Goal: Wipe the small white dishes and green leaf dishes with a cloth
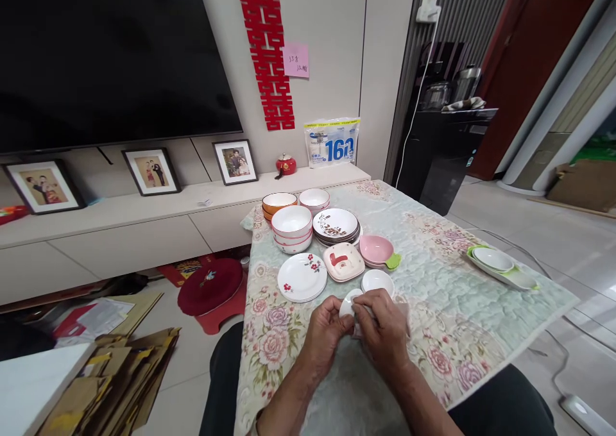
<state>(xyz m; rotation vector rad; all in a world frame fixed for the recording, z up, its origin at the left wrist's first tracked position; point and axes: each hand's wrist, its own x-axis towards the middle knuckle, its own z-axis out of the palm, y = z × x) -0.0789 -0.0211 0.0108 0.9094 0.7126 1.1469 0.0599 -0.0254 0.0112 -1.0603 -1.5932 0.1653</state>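
Close to the table's near side, my left hand (326, 335) pinches a small white dish (348, 304) by its left edge. The fingers of my right hand (384, 326) are closed at the dish's right side and cover part of it. Just beyond stands a small white bowl (378, 282). A pinkish flat item (403, 313) shows partly from under my right hand; its kind is hidden. Around these are white flowered plates (301, 277), square plates with a red figure (343, 261) and pink leaf-handled bowls (376, 249).
Farther back stand stacked white bowls (292, 223), orange bowls (279, 200) and brown-patterned plates (335, 223). At the right lies a green-edged long dish (522, 278) with small bowls in it. A flowered cloth (272, 343) covers the table; a red stool (212, 288) is at left.
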